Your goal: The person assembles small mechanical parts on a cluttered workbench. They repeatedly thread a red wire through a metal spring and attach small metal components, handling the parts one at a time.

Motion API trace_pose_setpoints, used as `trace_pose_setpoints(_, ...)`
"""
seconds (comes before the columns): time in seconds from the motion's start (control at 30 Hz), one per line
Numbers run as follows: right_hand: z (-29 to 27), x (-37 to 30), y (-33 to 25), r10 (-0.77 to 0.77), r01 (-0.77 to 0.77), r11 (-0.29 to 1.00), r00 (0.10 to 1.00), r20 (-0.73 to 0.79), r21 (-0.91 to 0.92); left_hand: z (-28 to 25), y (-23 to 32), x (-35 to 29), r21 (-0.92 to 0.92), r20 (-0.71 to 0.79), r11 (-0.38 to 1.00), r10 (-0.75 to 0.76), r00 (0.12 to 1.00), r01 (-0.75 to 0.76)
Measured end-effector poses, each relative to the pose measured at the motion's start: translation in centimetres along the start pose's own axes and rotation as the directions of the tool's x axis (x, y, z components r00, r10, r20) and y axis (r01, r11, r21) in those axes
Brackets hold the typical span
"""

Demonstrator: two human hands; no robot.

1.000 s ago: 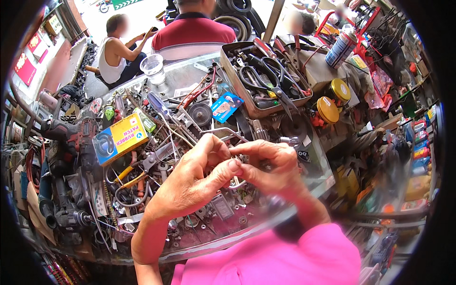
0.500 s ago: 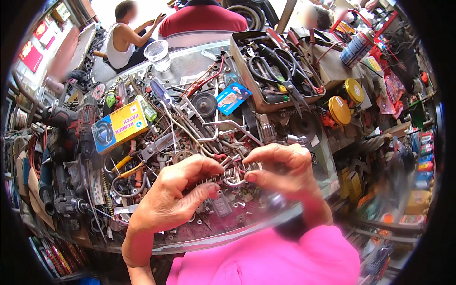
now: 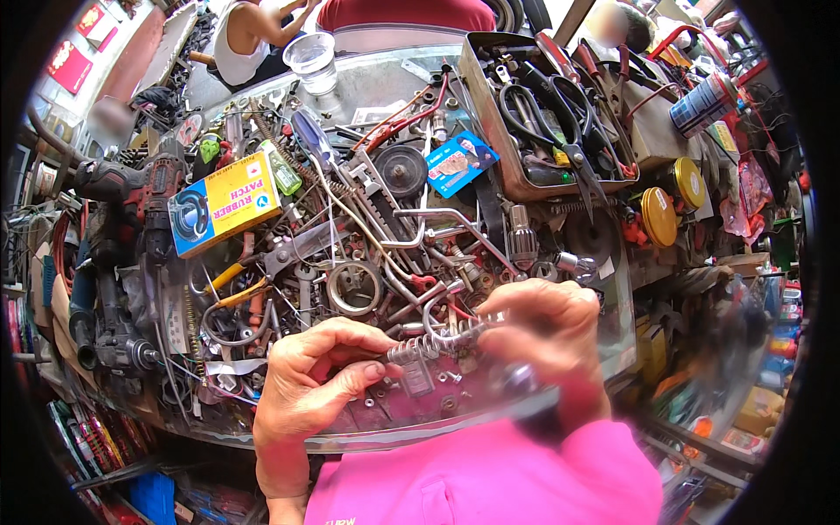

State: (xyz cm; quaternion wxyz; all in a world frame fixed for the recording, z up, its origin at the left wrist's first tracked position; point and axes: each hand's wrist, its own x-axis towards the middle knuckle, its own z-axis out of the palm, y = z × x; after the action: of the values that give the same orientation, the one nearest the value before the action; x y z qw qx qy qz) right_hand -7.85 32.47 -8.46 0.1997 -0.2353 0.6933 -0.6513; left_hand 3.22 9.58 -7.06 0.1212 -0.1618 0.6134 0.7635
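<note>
Between my two hands, low over the table's near side, a silvery coil spring (image 3: 427, 346) lies nearly level, its right end slightly higher. The thumb and fingers of my left hand (image 3: 302, 376) pinch its left end. My right hand (image 3: 560, 328) is closed round the other end, its lower fingers smeared by motion. Most of the coils show in the gap between the hands. Just beyond the spring lies a bent metal hook (image 3: 429, 315) among loose parts. Beneath it rest a small grey metal block (image 3: 417, 378) and several nuts and screws.
Tools and metal parts crowd the glass-topped table. A yellow-blue box (image 3: 223, 206), a power drill (image 3: 157, 192) and cutters with yellow grips (image 3: 241, 293) lie left. A toolbox (image 3: 551, 188) with scissors stands back right, a plastic cup (image 3: 312, 66) far back. Other people sit beyond.
My hands have drawn farther apart, so more of the spring shows between them. The view has shifted a little, and my right hand is more blurred.
</note>
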Motion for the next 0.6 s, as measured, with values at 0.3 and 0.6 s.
trace_pose_setpoints(0.3, -1.0, 0.5, -0.2, 0.182, -0.137, 0.977, 0.934, -0.307, 0.161, -1.8, -2.5, 0.3, 0.802, -0.341, 0.580, 0.640, 0.688, -0.142)
trace_pose_setpoints(0.6, 0.3, 0.5, 1.0, 0.172, -0.164, 0.985, 0.971, -0.168, 0.060, -3.3, -3.8, 1.1, 0.925, -0.274, 0.374, 0.780, 0.562, -0.069)
